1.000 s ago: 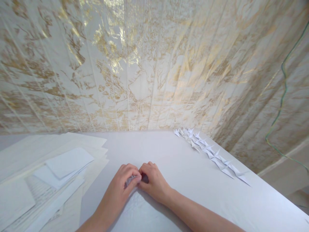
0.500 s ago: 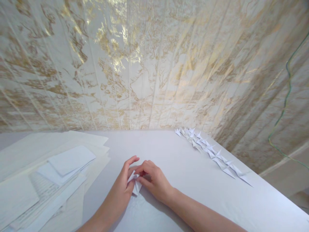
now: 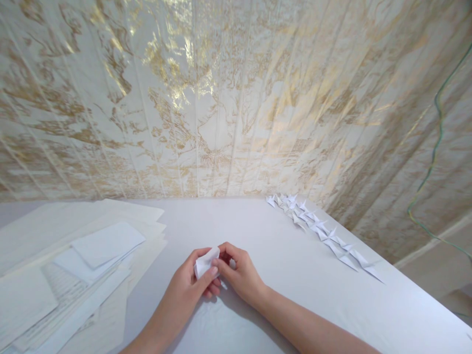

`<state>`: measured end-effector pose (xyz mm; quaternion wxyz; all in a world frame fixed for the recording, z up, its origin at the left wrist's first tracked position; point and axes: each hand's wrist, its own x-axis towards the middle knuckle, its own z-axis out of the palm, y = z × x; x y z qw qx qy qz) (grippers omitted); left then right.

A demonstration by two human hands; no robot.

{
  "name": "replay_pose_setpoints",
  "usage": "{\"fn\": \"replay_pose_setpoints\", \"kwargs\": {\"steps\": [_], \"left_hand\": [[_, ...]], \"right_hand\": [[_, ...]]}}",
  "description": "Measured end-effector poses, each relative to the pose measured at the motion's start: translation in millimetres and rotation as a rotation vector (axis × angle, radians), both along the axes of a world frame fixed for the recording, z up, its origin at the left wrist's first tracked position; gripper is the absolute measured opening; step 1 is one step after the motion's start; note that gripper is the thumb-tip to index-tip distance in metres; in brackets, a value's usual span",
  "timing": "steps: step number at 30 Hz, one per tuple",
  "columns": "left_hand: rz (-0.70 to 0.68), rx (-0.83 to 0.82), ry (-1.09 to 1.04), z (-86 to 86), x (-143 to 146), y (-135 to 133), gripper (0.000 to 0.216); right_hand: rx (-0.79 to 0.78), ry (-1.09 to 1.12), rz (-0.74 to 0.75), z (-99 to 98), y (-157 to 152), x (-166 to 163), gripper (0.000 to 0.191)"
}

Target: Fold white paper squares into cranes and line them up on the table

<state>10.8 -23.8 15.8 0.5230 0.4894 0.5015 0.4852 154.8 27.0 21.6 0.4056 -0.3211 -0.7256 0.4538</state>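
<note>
Between the two hands, over the near part of the table (image 3: 228,223), is a small folded paper (image 3: 206,263). The left hand (image 3: 191,276) holds it, thumb in front, while the right hand (image 3: 240,270) has thumb and finger closed narrowly at its right edge. To the right of the folded paper and farther back, well apart, small paper figures (image 3: 326,235) sit in rows. To its left lie spread sheets (image 3: 142,216), with smaller papers (image 3: 110,243) overlapping on top. Beyond it rises a gold-patterned wall (image 3: 221,123); far to its right hangs a green cord (image 3: 436,155). Fingers hide part of the folded paper. Writing among the sheets is too blurred to read, and the pile is cut off at left.
</note>
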Motion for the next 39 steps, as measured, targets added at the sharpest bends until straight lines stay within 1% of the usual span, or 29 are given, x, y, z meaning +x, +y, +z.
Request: {"fn": "replay_pose_setpoints", "kwargs": {"steps": [4,8,14,16,20,22,24,26,29,33,37,39], "left_hand": [[0.015,0.042,0.062,0.7,-1.9,-1.7,0.043],[0.036,0.044,0.115,-0.9,-3.2,-2.3,0.044],[0.02,0.036,0.201,-3.3,-4.6,-3.8,0.041],[0.01,0.037,0.249,0.1,-5.4,-6.2,0.038],[-0.021,0.05,0.427,11.8,-5.1,-11.5,0.036],[-0.022,0.05,0.484,15.9,-3.9,-13.0,0.039],[-0.013,0.06,0.501,17.4,-2.5,-13.4,0.043],[-0.011,0.059,0.491,16.9,-1.5,-13.1,0.047],[-0.005,0.022,0.416,15.4,-0.7,-12.3,0.05],[0.042,0.013,0.325,15.5,0.6,-12.2,0.055],[0.046,-0.018,0.267,14.5,0.3,-12.5,0.068],[0.03,-0.02,0.221,12.5,-0.9,-12.3,0.071]], "right_hand": [[0.016,0.009,0.115,3.1,-1.3,2.0,0.024],[0.041,-0.001,0.117,2.6,-0.1,3.4,0.026],[-0.007,0.025,0.115,3.2,-1.2,1.3,0.025],[-0.04,0.032,0.124,3.3,-1.7,0.8,0.029],[-0.113,0.039,0.182,-0.2,-1.1,2.0,0.034],[-0.11,0.015,0.17,-2.0,-0.5,3.2,0.034],[-0.097,-0.013,0.128,-2.2,-0.5,4.1,0.032],[-0.088,-0.026,0.087,-1.0,-1.0,4.4,0.031],[-0.042,-0.033,0.012,0.8,-2.8,4.1,0.031],[0.041,-0.014,-0.078,0.2,-3.5,5.2,0.037],[0.078,-0.015,-0.088,0.2,0.2,8.5,0.05],[0.085,-0.013,-0.037,0.7,1.6,9.3,0.047]]}}
